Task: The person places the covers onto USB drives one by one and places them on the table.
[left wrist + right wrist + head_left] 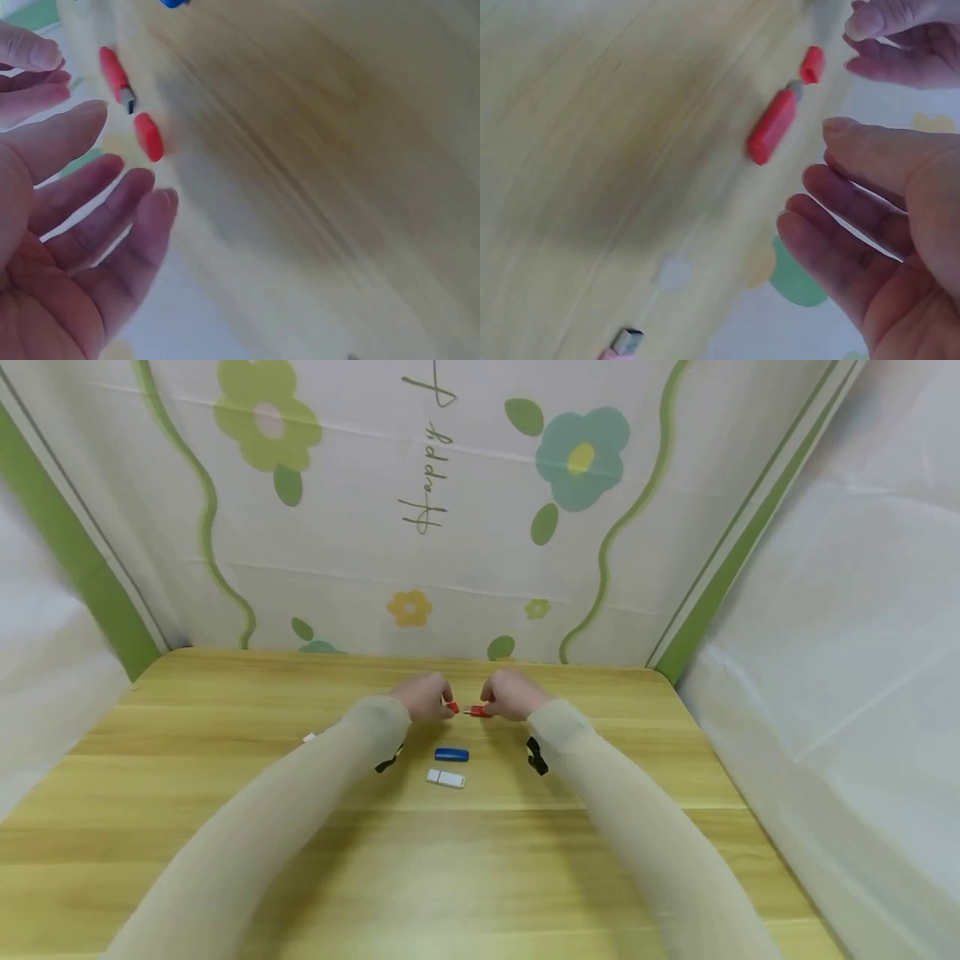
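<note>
A red USB stick lies on the wooden table with its metal plug facing left, bare. Just left of it lies its small red cap, apart from the plug. My left hand hovers beside the cap, fingers loosely bent and holding nothing. On the other side my right hand is by the stick's body; the right wrist view shows a gap between fingertips and stick. Nearer to me lie a blue USB stick and a white capped USB stick.
In the right wrist view, a pink USB stick with its plug bare lies near a blurred whitish piece. A small white object shows past my left forearm. A flower-printed curtain hangs behind the table.
</note>
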`<act>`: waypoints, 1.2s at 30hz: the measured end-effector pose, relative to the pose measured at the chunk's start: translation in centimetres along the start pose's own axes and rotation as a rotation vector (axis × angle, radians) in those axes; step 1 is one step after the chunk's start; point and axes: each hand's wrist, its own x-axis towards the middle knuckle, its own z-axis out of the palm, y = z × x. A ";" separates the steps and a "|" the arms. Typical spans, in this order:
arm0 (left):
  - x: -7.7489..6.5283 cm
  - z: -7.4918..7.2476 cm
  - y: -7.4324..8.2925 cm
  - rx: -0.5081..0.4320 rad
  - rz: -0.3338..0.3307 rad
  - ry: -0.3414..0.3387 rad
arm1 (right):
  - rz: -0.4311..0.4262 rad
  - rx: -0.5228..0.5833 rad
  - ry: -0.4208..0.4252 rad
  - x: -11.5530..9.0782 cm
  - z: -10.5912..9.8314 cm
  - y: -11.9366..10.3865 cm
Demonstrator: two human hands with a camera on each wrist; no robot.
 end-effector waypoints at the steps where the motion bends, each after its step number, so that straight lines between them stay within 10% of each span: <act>1: 0.4 0.2 -0.1 0.002 -0.017 -0.002 | -0.004 -0.002 0.005 0.3 0.3 0.2; 9: 2.1 1.0 -0.5 -0.022 -0.090 0.010 | -0.020 0.039 0.032 2.0 2.3 1.2; 21: 2.7 1.2 -1.6 -0.041 0.052 0.020 | -0.054 0.072 0.075 2.0 3.1 1.8; 28: -0.1 0.1 -1.2 -0.019 0.171 0.024 | -0.021 0.043 0.109 -1.1 2.0 1.0; 36: -6.9 -1.0 0.8 0.079 0.333 0.093 | -0.119 -0.013 0.192 -6.6 1.1 -0.5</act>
